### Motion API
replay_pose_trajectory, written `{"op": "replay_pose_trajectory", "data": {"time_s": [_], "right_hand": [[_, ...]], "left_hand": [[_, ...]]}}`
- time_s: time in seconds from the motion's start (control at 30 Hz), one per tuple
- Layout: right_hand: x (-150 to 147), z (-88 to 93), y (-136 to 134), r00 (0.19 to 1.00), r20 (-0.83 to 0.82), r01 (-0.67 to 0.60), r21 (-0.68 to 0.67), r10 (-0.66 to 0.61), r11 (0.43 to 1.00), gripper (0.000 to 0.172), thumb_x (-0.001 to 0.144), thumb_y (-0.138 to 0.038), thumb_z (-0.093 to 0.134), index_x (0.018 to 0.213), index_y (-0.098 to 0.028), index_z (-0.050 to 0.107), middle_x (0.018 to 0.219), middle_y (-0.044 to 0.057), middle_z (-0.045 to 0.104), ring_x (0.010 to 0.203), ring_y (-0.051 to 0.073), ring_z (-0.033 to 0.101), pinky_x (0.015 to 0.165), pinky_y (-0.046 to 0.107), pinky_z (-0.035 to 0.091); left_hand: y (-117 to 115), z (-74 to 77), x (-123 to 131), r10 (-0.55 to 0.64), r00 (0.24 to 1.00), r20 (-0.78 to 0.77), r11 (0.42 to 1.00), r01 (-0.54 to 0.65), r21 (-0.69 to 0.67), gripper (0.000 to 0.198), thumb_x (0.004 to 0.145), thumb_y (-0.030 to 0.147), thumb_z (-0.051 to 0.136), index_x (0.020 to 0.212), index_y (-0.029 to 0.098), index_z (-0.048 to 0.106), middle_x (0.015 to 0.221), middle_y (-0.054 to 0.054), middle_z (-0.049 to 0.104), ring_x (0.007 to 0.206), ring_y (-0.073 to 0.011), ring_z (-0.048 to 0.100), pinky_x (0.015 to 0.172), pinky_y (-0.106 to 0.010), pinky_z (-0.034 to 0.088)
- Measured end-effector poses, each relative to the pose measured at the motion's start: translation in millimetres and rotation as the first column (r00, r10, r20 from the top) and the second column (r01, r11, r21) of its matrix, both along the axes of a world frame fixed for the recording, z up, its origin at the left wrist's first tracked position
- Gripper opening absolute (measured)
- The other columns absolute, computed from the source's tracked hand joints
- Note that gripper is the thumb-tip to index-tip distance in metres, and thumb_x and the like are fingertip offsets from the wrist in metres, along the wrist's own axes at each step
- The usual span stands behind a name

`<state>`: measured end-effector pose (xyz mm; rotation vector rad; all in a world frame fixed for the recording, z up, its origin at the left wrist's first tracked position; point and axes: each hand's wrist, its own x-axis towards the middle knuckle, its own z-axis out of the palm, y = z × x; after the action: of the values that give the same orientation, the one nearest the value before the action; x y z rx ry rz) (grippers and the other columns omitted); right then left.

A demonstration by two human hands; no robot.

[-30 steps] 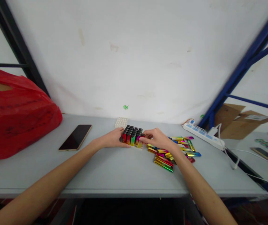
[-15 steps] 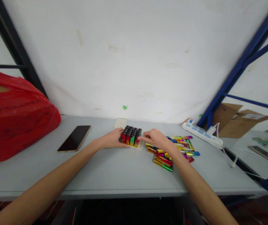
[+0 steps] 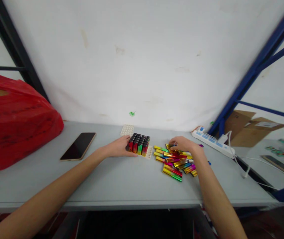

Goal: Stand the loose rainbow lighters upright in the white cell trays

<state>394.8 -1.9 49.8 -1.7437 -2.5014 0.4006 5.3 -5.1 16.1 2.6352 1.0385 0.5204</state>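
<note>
Several shiny multicoloured lighters with black tops, a packed block of lighters (image 3: 139, 145), stand upright in a white tray with round holes (image 3: 149, 152). Around the left side of this block, my left hand (image 3: 119, 147) is closed, thumb at the front and fingers behind. To the right lies a loose pile of metallic lighters (image 3: 172, 162), flat and crossing one another. My right hand (image 3: 182, 144) is over the back of that pile, its fingers bent down and closed at a gold lighter (image 3: 168, 146); the palm hides part of the grip.
A second white holed tray (image 3: 127, 129) lies behind the block near the wall. On the left are a phone (image 3: 78, 146) and a large red plastic bag (image 3: 20, 122). A white power strip (image 3: 213, 142) with cables and a cardboard box (image 3: 253, 127) are on the right.
My right hand has moved from the block's right edge rightward to the back of the pile. More of the pile's near lighters show. My left hand stays at the block.
</note>
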Motion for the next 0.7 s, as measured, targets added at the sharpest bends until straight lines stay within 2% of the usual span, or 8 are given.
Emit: {"op": "replay_pose_trajectory", "data": {"time_s": [0.13, 0.3, 0.4, 0.53, 0.63, 0.7], "right_hand": [[-8.7, -4.1, 4.4, 1.000, 0.018, 0.000, 0.047, -0.001, 0.999, 0.029, 0.082, -0.017, 0.081, 0.110, -0.019, 0.086, 0.112, 0.012, 0.084, 0.099, 0.028, 0.079, 0.086, 0.031, 0.057], [-14.3, -5.9, 6.5, 1.000, -0.004, -0.028, 0.095, 0.029, 0.995, 0.020, 0.093, -0.018, 0.073, 0.109, -0.015, 0.084, 0.106, 0.014, 0.084, 0.095, 0.027, 0.078, 0.089, 0.033, 0.056], [-14.7, -4.9, 5.8, 0.998, -0.056, -0.021, 0.114, 0.027, 0.993, 0.014, 0.093, -0.016, 0.071, 0.101, -0.016, 0.083, 0.102, 0.014, 0.084, 0.093, 0.025, 0.078, 0.088, 0.032, 0.056], [-16.7, -2.0, 5.0, 0.978, -0.208, 0.040, 0.229, 0.009, 0.973, 0.009, 0.089, -0.018, 0.074, 0.097, -0.018, 0.077, 0.095, 0.009, 0.083, 0.086, 0.022, 0.075, 0.084, 0.032, 0.056], [-20.5, 0.6, 3.7, 0.891, -0.454, 0.124, 0.265, 0.010, 0.956, 0.020, 0.088, -0.025, 0.073, 0.107, -0.020, 0.073, 0.093, 0.005, 0.079, 0.078, 0.019, 0.072, 0.079, 0.032, 0.056], [-24.1, 2.1, 1.9, 0.762, -0.647, 0.132, 0.214, 0.039, 0.968, 0.036, 0.088, -0.032, 0.071, 0.122, -0.020, 0.070, 0.089, 0.002, 0.075, 0.071, 0.017, 0.069, 0.074, 0.032, 0.057]], "left_hand": [[-3.3, 3.4, 1.3, 0.002, 1.000, 0.004, 1.000, -0.002, -0.018, 0.052, 0.083, 0.063, 0.084, 0.119, 0.026, 0.076, 0.120, -0.007, 0.077, 0.117, -0.0329, 0.068, 0.109, -0.041, 0.053], [-5.1, 4.5, 1.9, 0.006, 1.000, -0.010, 1.000, -0.006, -0.026, 0.049, 0.085, 0.058, 0.084, 0.117, 0.021, 0.075, 0.121, -0.007, 0.077, 0.116, -0.0327, 0.068, 0.111, -0.040, 0.051], [-2.3, 1.4, 0.5, 0.026, 1.000, -0.011, 0.999, -0.027, -0.019, 0.060, 0.082, 0.063, 0.084, 0.123, 0.021, 0.073, 0.124, -0.010, 0.075, 0.116, -0.0333, 0.068, 0.110, -0.041, 0.053], [0.4, -1.2, -0.7, 0.043, 0.999, -0.007, 0.999, -0.043, -0.017, 0.066, 0.080, 0.068, 0.084, 0.126, 0.022, 0.073, 0.126, -0.010, 0.074, 0.116, -0.0333, 0.069, 0.108, -0.041, 0.054], [-0.1, -0.4, -0.3, 0.032, 0.999, -0.020, 0.999, -0.032, -0.024, 0.058, 0.082, 0.065, 0.083, 0.120, 0.023, 0.075, 0.124, -0.009, 0.075, 0.117, -0.0329, 0.069, 0.110, -0.040, 0.053], [-0.6, 0.0, 0.0, 0.025, 0.999, -0.026, 0.999, -0.025, -0.024, 0.055, 0.083, 0.065, 0.083, 0.117, 0.023, 0.075, 0.123, -0.008, 0.076, 0.115, -0.0328, 0.069, 0.110, -0.040, 0.052]]}}
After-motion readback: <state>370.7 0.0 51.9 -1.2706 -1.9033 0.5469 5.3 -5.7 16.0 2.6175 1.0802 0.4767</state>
